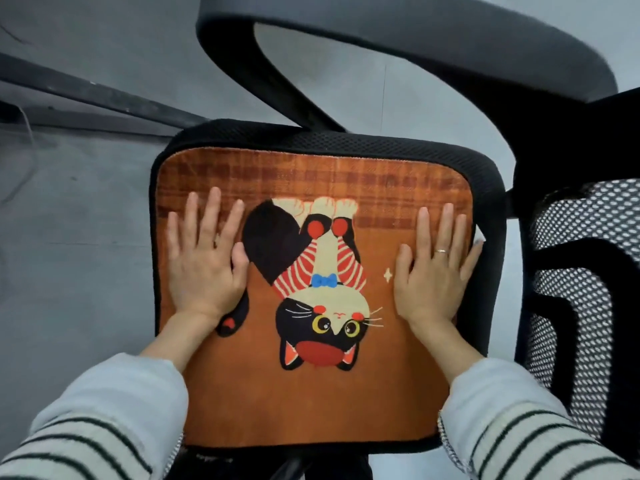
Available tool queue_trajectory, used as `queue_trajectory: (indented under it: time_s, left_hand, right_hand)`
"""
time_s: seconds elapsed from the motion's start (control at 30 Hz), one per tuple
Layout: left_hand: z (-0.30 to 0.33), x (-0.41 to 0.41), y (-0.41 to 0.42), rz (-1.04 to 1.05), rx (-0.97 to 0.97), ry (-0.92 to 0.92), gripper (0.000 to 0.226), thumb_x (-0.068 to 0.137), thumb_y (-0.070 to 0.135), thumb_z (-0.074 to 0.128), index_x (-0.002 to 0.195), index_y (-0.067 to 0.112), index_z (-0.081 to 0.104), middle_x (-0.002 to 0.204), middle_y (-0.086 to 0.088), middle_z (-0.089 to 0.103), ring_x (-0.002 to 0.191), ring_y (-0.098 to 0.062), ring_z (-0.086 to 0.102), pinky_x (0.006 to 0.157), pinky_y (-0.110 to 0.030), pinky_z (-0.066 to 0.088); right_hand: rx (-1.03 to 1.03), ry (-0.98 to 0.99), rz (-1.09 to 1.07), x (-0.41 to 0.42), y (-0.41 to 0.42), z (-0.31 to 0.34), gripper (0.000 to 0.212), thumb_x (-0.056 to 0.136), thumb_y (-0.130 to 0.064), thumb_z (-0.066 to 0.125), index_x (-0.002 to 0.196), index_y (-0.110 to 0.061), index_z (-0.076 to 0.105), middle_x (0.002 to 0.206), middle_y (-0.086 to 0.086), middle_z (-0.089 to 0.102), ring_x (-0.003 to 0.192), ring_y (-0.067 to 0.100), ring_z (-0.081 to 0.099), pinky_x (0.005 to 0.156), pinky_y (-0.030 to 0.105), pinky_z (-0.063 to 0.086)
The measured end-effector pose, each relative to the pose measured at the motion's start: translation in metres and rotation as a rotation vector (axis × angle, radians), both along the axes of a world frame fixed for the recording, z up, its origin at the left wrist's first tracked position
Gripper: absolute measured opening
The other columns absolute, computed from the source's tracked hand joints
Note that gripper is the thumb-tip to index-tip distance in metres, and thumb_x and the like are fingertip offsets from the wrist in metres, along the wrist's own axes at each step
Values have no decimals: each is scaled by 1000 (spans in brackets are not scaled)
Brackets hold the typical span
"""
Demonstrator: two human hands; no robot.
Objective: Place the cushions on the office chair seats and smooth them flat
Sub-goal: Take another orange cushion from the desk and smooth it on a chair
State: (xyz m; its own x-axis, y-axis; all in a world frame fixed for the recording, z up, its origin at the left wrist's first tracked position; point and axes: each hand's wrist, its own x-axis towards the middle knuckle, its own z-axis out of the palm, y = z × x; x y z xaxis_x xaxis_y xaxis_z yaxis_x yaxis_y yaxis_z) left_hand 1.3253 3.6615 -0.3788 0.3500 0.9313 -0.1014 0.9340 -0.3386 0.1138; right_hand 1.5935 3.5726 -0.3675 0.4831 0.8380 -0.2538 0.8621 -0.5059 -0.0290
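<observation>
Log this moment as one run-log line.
step: smoothing | cushion: flat on chair seat | left hand: open, palm pressing cushion | right hand: open, palm pressing cushion

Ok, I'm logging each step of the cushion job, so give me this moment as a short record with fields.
cushion: orange cat-print cushion lying on the seat
seat: black mesh seat, rim showing around the cushion
left hand: left hand flat on the cushion, fingers straight
right hand: right hand flat on the cushion, ring on one finger
armrest: black armrest above the seat
</observation>
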Motion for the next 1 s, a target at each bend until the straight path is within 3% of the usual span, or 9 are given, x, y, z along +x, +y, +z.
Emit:
queue_trajectory:
  time_s: [0.13, 0.23, 0.33, 0.43, 0.57, 0.7, 0.8, 0.9, 1.0]
  left_hand:
    - [-3, 1, 2, -9, 36, 2, 57, 89, 25, 35, 145, 22, 27, 153, -11, 26, 142, -30, 17, 116, -46, 6]
    - [10, 5, -7, 80, -67, 14, 56, 92, 28, 31, 147, 23, 21, 156, -8, 17, 144, -29, 12, 116, -49, 4]
    - [23, 12, -52, 194, -181, 13, 59, 92, 33, 27, 149, 24, 13, 158, -7, 7, 146, -28, 2, 116, -54, 1]
    - [17, 11, -97, 208, -186, 82, 61, 91, 31, 29, 149, 23, 11, 157, -9, 11, 144, -29, 4, 114, -58, 3]
    - [6, 16, -84, 202, -118, 79, 64, 89, 29, 33, 149, 22, 13, 156, -11, 15, 143, -31, 6, 113, -57, -2]
    - [8, 34, -68, 176, -182, 43, 61, 91, 28, 32, 149, 22, 14, 157, -13, 10, 144, -32, 4, 112, -63, 2]
    - [18, 25, -113, 124, -285, -18, 58, 92, 30, 29, 148, 29, 14, 158, -9, 5, 145, -28, -3, 110, -66, -2]
    - [19, 35, -129, 39, -263, 6, 58, 91, 32, 32, 147, 32, 16, 157, -5, 10, 145, -24, 0, 111, -63, -1]
    - [9, 34, -132, 46, -140, 28, 60, 88, 32, 36, 146, 31, 21, 155, -5, 16, 144, -25, 9, 112, -59, 1]
  right_hand:
    - [26, -16, 9, 1, 2, -4, 58, 93, -36, 27, 149, -19, 21, 157, 12, 17, 146, 30, 14, 115, 51, 0]
    - [-1, 7, 2, -3, 3, 3, 59, 95, -37, 21, 150, -19, 14, 159, 11, 11, 147, 28, 8, 117, 52, 1]
    - [-16, 93, -13, -24, -16, 14, 60, 96, -38, 20, 151, -16, 7, 159, 11, 6, 147, 30, 3, 118, 51, 0]
    - [-35, 65, 16, -48, -48, 9, 62, 95, -38, 26, 150, -14, 10, 158, 12, 14, 145, 31, 9, 116, 51, 2]
    - [26, -32, 15, -48, -41, -2, 63, 91, -35, 32, 148, -13, 18, 155, 13, 24, 142, 30, 14, 115, 49, 1]
    - [-20, 42, -95, -49, -23, 4, 62, 94, -35, 29, 150, -15, 13, 158, 12, 11, 146, 33, 7, 116, 56, 2]
    - [-87, 189, 164, -102, -55, 11, 61, 94, -36, 29, 151, -21, 13, 159, 9, 7, 146, 33, 1, 115, 56, -3]
    - [-39, 119, 293, -109, -67, 6, 59, 92, -34, 34, 148, -21, 21, 156, 9, 22, 144, 30, 13, 113, 56, 6]
    - [1, 39, 323, -103, -70, -2, 61, 91, -36, 33, 148, -20, 19, 155, 10, 26, 142, 30, 15, 113, 55, 2]
